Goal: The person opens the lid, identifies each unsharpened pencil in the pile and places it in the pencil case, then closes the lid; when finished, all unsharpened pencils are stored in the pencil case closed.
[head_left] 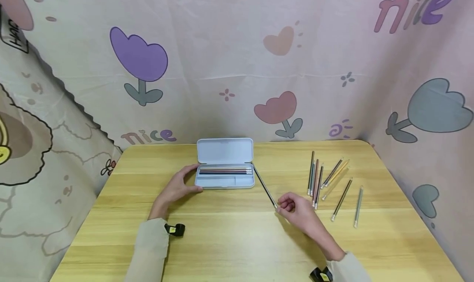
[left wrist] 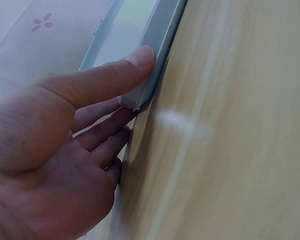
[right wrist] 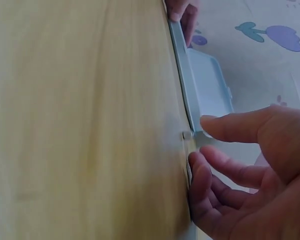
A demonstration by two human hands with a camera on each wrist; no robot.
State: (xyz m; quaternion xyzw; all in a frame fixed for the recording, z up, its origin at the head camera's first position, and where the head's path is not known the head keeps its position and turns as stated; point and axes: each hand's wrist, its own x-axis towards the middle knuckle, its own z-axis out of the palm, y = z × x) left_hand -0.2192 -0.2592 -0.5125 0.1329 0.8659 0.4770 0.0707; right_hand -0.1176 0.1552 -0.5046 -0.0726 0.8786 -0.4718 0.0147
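In the head view, an open light-blue pencil case [head_left: 243, 184] holds several pencils [head_left: 222, 171] in its back compartment. The left hand [head_left: 177, 188] grips the case's left end; the left wrist view shows the thumb of that hand [left wrist: 50, 120] on the front wall [left wrist: 155, 65] and fingers at the corner. A dark pencil [head_left: 264, 186] slants from the case's right side toward the right hand [head_left: 298, 212]. In the right wrist view, its pale end [right wrist: 187, 135] is just beyond the fingertips of the right hand [right wrist: 255, 165], whose thumb and index finger stand apart.
Several loose pencils [head_left: 343, 199] lie scattered on the wooden table [head_left: 222, 241], to the right of the right hand. A patterned cloth [head_left: 207, 109] hangs behind the table's back edge and along the sides.
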